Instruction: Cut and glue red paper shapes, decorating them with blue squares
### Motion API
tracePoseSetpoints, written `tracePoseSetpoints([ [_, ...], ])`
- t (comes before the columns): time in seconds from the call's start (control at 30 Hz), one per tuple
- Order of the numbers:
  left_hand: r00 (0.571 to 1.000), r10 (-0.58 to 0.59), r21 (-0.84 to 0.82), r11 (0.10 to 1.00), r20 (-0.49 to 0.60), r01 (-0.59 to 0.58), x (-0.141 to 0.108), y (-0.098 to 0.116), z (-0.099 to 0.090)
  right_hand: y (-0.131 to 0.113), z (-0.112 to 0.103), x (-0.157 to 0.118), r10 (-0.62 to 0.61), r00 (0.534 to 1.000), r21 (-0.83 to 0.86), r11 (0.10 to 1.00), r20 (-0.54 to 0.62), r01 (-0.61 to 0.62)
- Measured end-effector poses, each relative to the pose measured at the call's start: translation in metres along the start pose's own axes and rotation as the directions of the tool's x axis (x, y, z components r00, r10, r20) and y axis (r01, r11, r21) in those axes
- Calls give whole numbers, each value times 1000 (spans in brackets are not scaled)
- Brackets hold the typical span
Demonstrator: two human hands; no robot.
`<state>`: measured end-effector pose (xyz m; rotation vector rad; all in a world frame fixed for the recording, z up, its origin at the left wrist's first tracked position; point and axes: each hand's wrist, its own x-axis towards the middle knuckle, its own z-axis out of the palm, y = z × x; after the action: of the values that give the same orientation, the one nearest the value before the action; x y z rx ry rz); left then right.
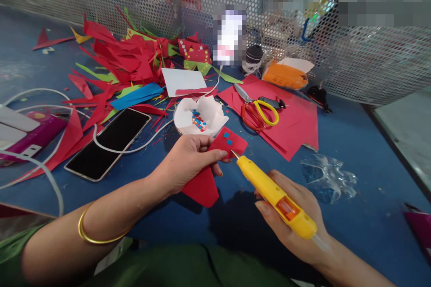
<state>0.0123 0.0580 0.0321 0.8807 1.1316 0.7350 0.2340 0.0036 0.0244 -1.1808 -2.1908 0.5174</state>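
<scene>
Between its thumb and fingers, my left hand [195, 157] pinches a red paper cutout [235, 141] that bears two small blue squares near its upper end. The cutout's lower part hangs below the hand. My right hand [296, 206] grips a yellow glue gun [269, 190], a clear glue stick poking out of its rear. Its metal nozzle points at the cutout, right beside the lower blue square; whether it touches the paper I cannot tell. Just beyond my left hand stands a white paper-lined bowl [182, 114] with tiny blue, red and white pieces in it.
Scissors [257, 112] with red and yellow handles lie on red sheets [289, 139] at the right. A dark-screened phone [107, 143] and white cable are at left. Red paper scraps [124, 54] pile up behind. Crumpled clear plastic [328, 177] lies right, near the mesh partition [387, 63].
</scene>
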Motion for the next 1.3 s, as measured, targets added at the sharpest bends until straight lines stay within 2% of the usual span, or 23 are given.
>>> tracePoseSetpoints([
  [1.3, 1000, -1, 21, 1000, 1, 1, 0, 1, 0, 0, 2, -3, 54, 998, -5, 999, 18, -54],
])
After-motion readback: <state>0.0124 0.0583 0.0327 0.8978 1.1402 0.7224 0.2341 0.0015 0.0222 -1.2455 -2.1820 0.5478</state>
